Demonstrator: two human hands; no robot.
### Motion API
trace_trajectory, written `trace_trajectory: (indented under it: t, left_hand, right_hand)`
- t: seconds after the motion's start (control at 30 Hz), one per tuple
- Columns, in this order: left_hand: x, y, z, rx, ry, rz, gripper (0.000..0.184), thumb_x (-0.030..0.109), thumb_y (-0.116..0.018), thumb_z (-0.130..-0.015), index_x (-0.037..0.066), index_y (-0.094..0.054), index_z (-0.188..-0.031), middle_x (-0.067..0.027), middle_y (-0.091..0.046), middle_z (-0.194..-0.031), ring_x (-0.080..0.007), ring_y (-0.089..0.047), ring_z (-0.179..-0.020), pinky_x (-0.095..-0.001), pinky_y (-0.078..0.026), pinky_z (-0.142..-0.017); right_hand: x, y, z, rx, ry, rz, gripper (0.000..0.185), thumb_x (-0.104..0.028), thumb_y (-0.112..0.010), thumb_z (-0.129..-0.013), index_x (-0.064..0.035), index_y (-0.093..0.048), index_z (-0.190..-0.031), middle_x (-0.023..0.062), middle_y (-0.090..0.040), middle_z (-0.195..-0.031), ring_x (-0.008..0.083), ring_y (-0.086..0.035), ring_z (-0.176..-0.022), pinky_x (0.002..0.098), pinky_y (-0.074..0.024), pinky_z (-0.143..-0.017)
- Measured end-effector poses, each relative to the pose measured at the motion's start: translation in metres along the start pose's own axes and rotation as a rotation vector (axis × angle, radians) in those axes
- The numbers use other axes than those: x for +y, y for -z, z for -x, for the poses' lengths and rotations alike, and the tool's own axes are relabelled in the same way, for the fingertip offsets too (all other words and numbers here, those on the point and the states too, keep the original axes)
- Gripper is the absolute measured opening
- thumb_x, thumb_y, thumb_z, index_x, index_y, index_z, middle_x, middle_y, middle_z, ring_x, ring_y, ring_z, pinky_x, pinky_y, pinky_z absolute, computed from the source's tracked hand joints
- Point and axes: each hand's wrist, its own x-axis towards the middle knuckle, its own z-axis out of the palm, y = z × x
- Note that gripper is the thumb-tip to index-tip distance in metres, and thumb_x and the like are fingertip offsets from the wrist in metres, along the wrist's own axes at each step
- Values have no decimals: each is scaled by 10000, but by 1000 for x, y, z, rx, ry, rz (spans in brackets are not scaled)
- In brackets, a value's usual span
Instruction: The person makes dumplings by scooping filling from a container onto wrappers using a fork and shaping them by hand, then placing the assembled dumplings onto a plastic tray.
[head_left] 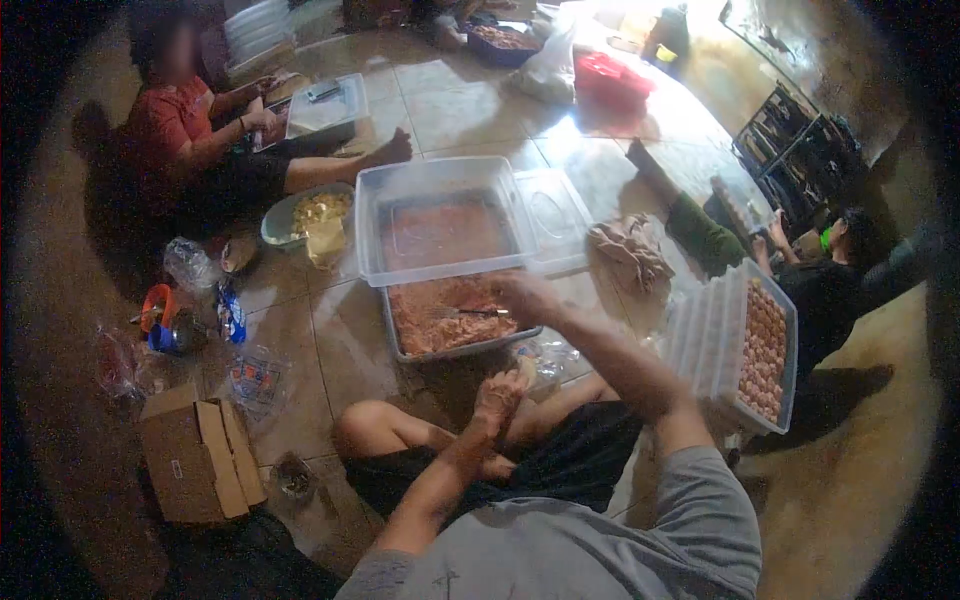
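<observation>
My left hand (499,396) is closed in front of my crossed legs, with a small pale piece (526,371) at its fingertips whose kind is unclear. Over the near right part of a plastic tub (400,355) is my right hand (528,298), slightly blurred. It appears closed on the handle end of a fork (470,313), whose tines rest on the orange-pink chopped mixture (430,335). A second clear, see-through tub (445,272) sits across the far part of that tub. Clear plastic (548,358) lies beside my left hand.
At right stands a tub of small round pieces (765,345), partly covered by trays. A cardboard box (190,460), plastic bags and a bowl (285,225) are on the left. Beige cloth (632,250) lies beyond my right arm. Two people (180,130) (830,280) sit nearby.
</observation>
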Motion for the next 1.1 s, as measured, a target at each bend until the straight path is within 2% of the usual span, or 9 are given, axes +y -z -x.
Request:
trace_trajectory:
  t: [0.1,0.2,0.33,0.47,0.63,0.8,0.87,0.97,1.1]
  left_hand:
    - [-2,18,0,119,-85,92,94,141,-581,-831,83,-648,-863,-120,-645,-893,-299,-667,-866,-412,-545,-710]
    - [-5,11,-8,59,74,121,132,180,-590,-834,83,-644,-906,-123,-641,-908,-318,-658,-867,-448,-529,-754]
    - [0,48,-4,55,183,391,171,148,-621,-811,68,-619,-962,-140,-645,-944,-345,-642,-911,-469,-501,-820]
    - [-5,48,-4,195,172,621,265,101,-671,-794,38,-569,-1030,-197,-647,-937,-405,-641,-885,-492,-509,-773]
    - [-5,41,-13,228,193,882,277,114,-666,-840,4,-545,-1064,-277,-642,-934,-459,-632,-894,-529,-504,-763]
    - [-10,57,-8,111,135,622,275,153,-666,-867,10,-540,-1066,-287,-650,-948,-464,-637,-936,-521,-508,-779]
    - [-7,73,-9,52,230,669,312,181,-691,-861,17,-548,-1085,-268,-660,-913,-451,-650,-892,-510,-511,-748]
    - [-4,72,-14,-23,307,816,335,185,-695,-859,14,-552,-1109,-267,-664,-915,-447,-654,-896,-507,-512,-750]
    - [-10,31,-24,106,146,885,355,173,-682,-853,9,-551,-1139,-268,-665,-943,-452,-650,-914,-504,-513,-781]
  right_hand:
    - [-29,-15,-10,43,6,78,330,-354,-533,-970,-137,-686,-1166,171,-691,-1108,383,-646,-1022,480,-518,-829]
    - [-11,-46,-33,-148,-60,46,316,-315,-493,-989,-148,-682,-1180,186,-683,-1117,381,-642,-1036,473,-505,-886]
    - [57,-125,-57,23,117,217,359,-229,-618,-890,-227,-652,-1247,127,-664,-1147,353,-617,-1087,479,-496,-906]
    - [6,-61,-36,131,235,278,325,-210,-652,-860,-204,-672,-1184,121,-671,-1100,348,-621,-1076,477,-466,-924]
    - [-4,-47,-24,235,-59,405,305,-229,-681,-804,-116,-663,-1087,125,-654,-1019,318,-615,-996,469,-422,-895]
    - [-33,-72,-40,174,-243,555,318,-236,-654,-815,-64,-649,-1082,124,-633,-1077,319,-590,-1050,479,-388,-952]
    - [-17,-100,-44,327,146,592,330,-256,-654,-827,-99,-648,-1117,122,-617,-1165,330,-563,-1126,496,-356,-1023]
    - [10,-77,-20,198,378,473,396,-256,-680,-788,-133,-636,-1161,117,-613,-1230,289,-550,-1183,489,-335,-1061]
    - [-24,-33,-37,-74,166,534,476,-243,-686,-775,-159,-615,-1238,89,-616,-1267,256,-552,-1210,503,-321,-1089]
